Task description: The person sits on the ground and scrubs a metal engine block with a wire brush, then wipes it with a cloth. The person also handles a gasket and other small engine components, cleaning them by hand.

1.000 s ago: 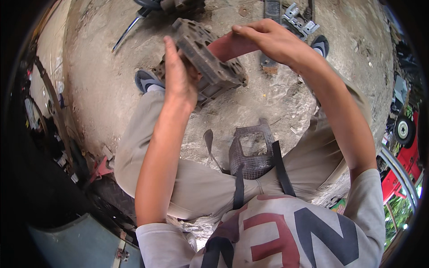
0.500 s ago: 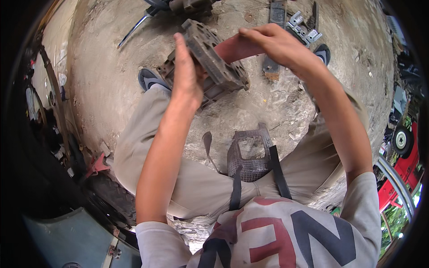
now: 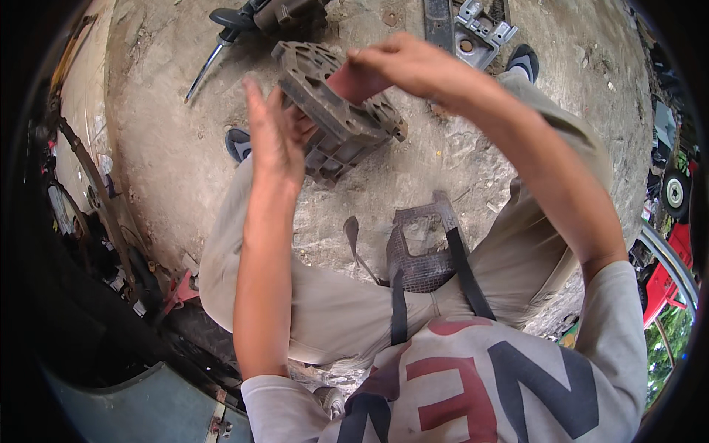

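A grey cast metal housing (image 3: 325, 111) with ribs and openings stands tilted on the ground ahead of me. My left hand (image 3: 275, 140) is at its left side, thumb raised and fingers curled against the casting, partly hidden behind its edge. Over its upper right side my right hand (image 3: 413, 66) is bent with the fingertips pointing into an opening. A dull red piece (image 3: 360, 83) is under those fingers, pressed on the casting; whether it is cloth or sandpaper I cannot tell.
Beyond the housing lies a dark strut with a shiny rod (image 3: 203, 72). A silver metal bracket (image 3: 480, 37) lies at the far right. Between my legs is a woven dark piece with a square hole (image 3: 421, 258). A blue-grey panel (image 3: 140, 410) is at lower left.
My left hand has shifted left along the housing, its fingers more spread. The right hand and red piece have moved slightly left. The whole view has also shifted a little.
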